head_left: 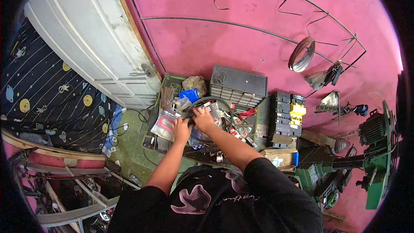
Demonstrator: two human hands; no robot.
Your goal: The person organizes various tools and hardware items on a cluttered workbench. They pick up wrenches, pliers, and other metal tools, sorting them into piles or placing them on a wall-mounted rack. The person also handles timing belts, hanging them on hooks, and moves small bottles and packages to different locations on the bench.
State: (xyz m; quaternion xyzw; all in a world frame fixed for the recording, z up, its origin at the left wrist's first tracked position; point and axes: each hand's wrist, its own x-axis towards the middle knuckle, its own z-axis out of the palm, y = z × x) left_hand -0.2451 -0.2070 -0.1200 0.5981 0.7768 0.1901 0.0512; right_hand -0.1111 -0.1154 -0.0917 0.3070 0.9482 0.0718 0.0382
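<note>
My left hand [181, 130] rests at the edge of a clear plastic package [165, 123] with a printed card top, fingers stretched and slightly apart. Close beside it, my right hand [202, 119] reaches over a heap of small plastic packets, its fingers spread on them. A small dark item between the two hands is too hidden to name. Around the right hand curves a black ribbed belt [230, 111], lying on the heap. Just beyond the hands are a blue packet [188, 95] and a crumpled clear bag [195, 84].
Behind the heap stands a grey drawer cabinet [239, 84]. Thin brown rods [166, 96] lie at the table's left. To the right are a black and yellow case [288, 114], an open cardboard box [279, 159] and a green machine [374, 164]. A white door [92, 30] stands at left.
</note>
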